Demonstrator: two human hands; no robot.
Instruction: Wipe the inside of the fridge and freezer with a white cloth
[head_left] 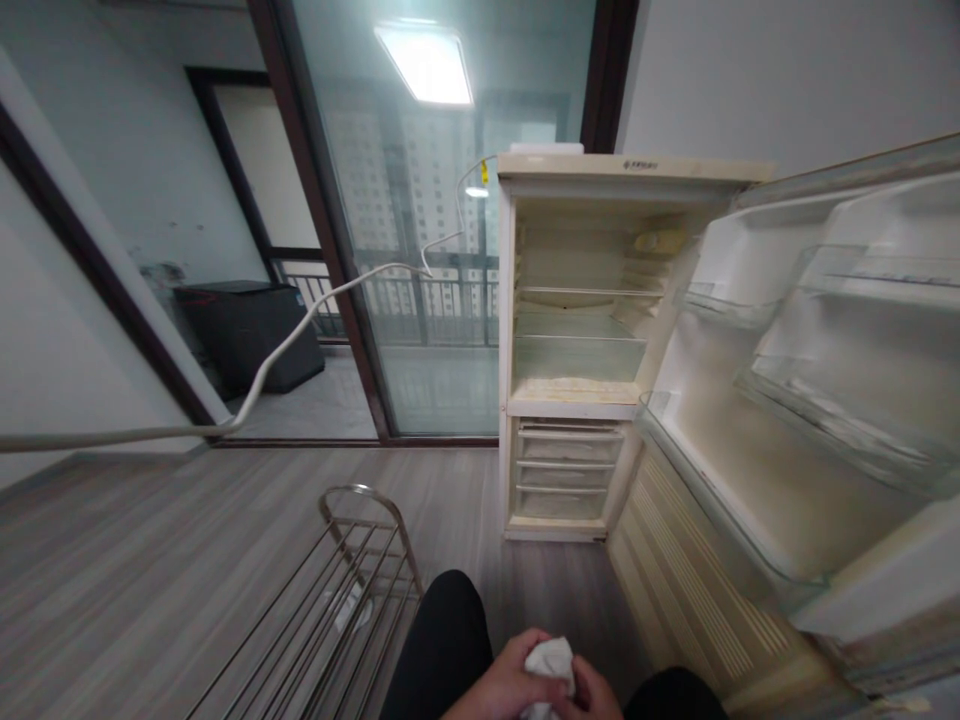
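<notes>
One white wad (550,656), clasped, between left fingers (529,640) and right fingers (589,684)

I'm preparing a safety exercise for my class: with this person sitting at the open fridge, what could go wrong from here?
The white wad is held between the left hand and the right hand; it could slip if they loosen. The metal rack appears close to the left knee, so shifting that leg might knock it. The white cord runs toward the top of the fridge; someone passing might snag it.
</notes>
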